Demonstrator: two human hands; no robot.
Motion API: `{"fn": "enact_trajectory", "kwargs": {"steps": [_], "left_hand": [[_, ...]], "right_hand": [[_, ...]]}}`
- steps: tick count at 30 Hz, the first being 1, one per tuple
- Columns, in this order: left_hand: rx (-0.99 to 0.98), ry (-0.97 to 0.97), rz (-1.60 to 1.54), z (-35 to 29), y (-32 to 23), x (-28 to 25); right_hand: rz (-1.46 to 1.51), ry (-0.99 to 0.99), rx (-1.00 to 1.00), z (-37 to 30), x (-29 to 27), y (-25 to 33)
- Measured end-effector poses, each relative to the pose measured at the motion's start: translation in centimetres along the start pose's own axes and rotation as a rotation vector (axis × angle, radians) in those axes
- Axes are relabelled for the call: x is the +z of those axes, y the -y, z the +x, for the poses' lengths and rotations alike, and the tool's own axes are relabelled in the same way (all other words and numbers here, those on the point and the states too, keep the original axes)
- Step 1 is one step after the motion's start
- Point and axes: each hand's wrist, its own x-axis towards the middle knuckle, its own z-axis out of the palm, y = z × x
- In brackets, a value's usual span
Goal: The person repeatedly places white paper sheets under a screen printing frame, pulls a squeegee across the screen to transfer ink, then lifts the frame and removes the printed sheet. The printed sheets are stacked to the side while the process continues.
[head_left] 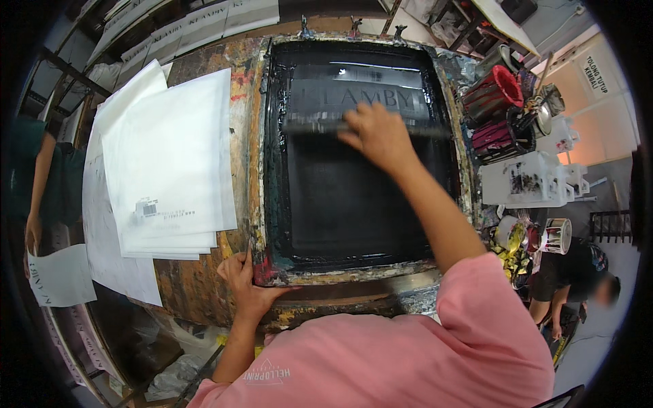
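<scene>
Black ink (360,197) in frame (354,275), red-smeared bucket (490,97)

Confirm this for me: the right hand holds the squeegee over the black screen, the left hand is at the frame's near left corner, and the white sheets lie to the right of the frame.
One thing is wrong: the head view shows the white sheets to the left of the frame, not the right. The rest stands.
</scene>
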Motion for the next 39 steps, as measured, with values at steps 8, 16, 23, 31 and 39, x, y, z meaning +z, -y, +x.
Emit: {"fn": "enact_trajectory", "kwargs": {"steps": [8, 16, 23, 31, 39], "left_hand": [[-0.011, -0.013, -0.017, -0.7, -0.6, -0.3], [-0.042, -0.028, -0.054, -1.0, -0.4, -0.1], [-0.172, -0.176, -0.851, 0.0, -1.6, 0.1], [0.129, -0.428, -1.062, 7.2, -8.0, -6.7], [0.027, -0.312, -0.787, 23.0, 0.3, 5.8]], "right_hand": [[0.177, 0.123, 0.031, -15.4, -7.7, 10.9], [0.139, 0.254, 0.046, -15.3, -10.9, 11.4], [-0.012, -0.016, 0.028, -16.7, -15.8, 14.8], [-0.101, -0.349, 0.017, -8.0, -23.1, 12.4], [-0.085, -0.286, 0.054, 2.4, -32.8, 9.8]]}}
